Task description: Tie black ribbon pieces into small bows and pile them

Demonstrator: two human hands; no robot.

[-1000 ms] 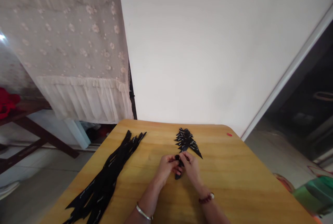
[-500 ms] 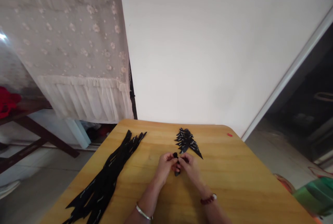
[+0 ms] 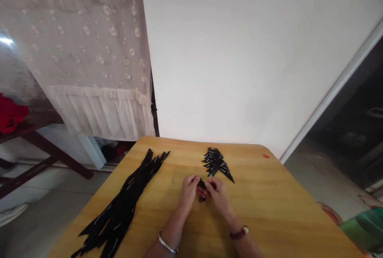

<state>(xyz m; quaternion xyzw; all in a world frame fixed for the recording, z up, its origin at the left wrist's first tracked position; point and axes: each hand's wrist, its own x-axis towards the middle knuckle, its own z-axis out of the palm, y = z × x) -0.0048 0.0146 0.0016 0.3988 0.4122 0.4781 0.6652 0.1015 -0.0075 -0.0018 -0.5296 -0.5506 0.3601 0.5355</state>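
Between both hands is a small piece of black ribbon (image 3: 202,185), partly hidden by the fingers. My left hand (image 3: 189,189) is closed, pinching its left side between thumb and fingertips. From the right, my right hand (image 3: 218,192) pinches the same ribbon, its fingers closed. Just beyond the hands lies a stack of black ribbon bows (image 3: 214,161) with white lettering and pointed ends. To the left, a bundle of long black ribbon strips (image 3: 125,200), also printed in white, stretches diagonally across the wooden table (image 3: 167,218).
A small red object (image 3: 266,156) lies near the table's far right corner. A white wall panel (image 3: 221,58) rises behind the table, with a lace curtain (image 3: 98,62) at left. Red cloth (image 3: 12,113) rests on a dark wooden stand; a green object (image 3: 366,228) is at lower right.
The fingers have shifted slightly on the ribbon, and the piece now tilts more between the hands. The whole view has moved a little; the strips and stacked bows lie as before.
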